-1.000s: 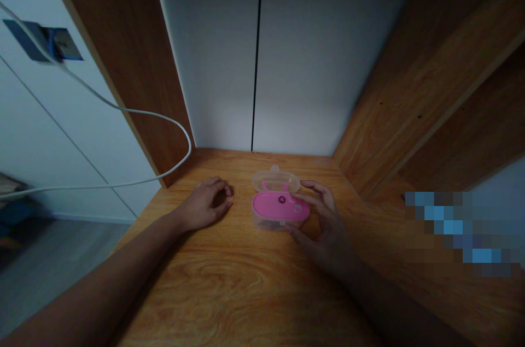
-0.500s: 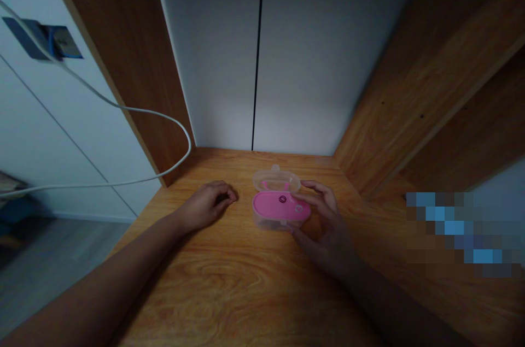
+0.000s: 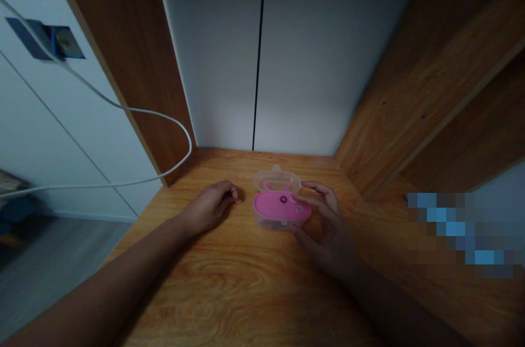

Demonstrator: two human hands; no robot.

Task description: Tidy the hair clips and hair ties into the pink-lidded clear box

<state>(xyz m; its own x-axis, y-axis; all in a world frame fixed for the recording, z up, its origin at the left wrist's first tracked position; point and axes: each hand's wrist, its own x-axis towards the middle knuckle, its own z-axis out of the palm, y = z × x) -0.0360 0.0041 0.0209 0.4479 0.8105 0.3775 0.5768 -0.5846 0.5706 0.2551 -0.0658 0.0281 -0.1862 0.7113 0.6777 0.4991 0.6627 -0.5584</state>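
A small oval box (image 3: 268, 222) of clear plastic with a pink inside stands on the wooden tabletop, its clear lid (image 3: 276, 178) tipped back behind it. On the pink surface lie a dark, thin hair tie (image 3: 283, 199) and a pale ring (image 3: 299, 209). My right hand (image 3: 326, 227) grips the box's right end, thumb at the front and fingers along the back and top. Left of the box, my left hand (image 3: 209, 206) is closed in a pinch just over the tabletop. A tiny pale loop (image 3: 238, 201) shows at its fingertips; its exact kind is unclear.
Wooden tabletop (image 3: 229, 292) spreads under both arms. White panels (image 3: 213, 74) rise behind it, with wooden boards on either side. A white cable (image 3: 158, 113) loops in front of the left board from a wall socket (image 3: 69, 42). A blurred-out patch covers the right.
My left hand has turned slightly, its fingertips lowered and a little further right, and the pale loop now shows there. My right hand and the box stay put.
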